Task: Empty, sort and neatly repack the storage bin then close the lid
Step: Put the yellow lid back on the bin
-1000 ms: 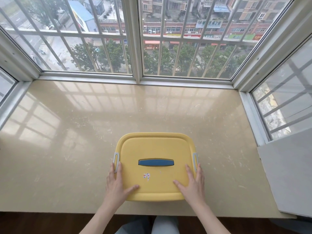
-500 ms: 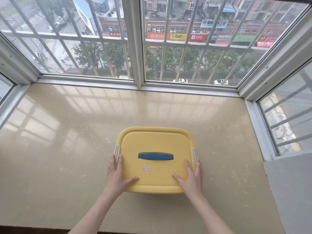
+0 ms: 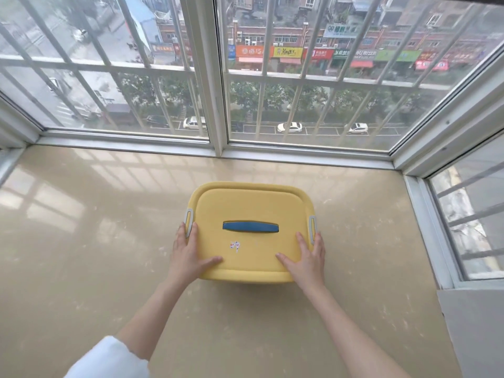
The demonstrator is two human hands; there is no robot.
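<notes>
A yellow storage bin (image 3: 251, 205) stands on the beige stone sill (image 3: 81, 255) with its lid shut. The lid has a blue handle (image 3: 250, 227) in the middle, a small sticker (image 3: 235, 245), and grey latches on the left (image 3: 188, 222) and right (image 3: 312, 226) edges. My left hand (image 3: 188, 252) holds the near left corner, thumb lying on the lid, fingertips by the left latch. My right hand (image 3: 306, 257) holds the near right corner the same way. The contents are hidden.
Barred windows (image 3: 215, 77) wall the sill at the back and on both sides. A white panel (image 3: 474, 323) stands at the near right. Bare sill surface lies left, right and behind the bin.
The bin, with both hands on it, now sits farther from me, and my arms are stretched out more. The view has tilted up toward the street.
</notes>
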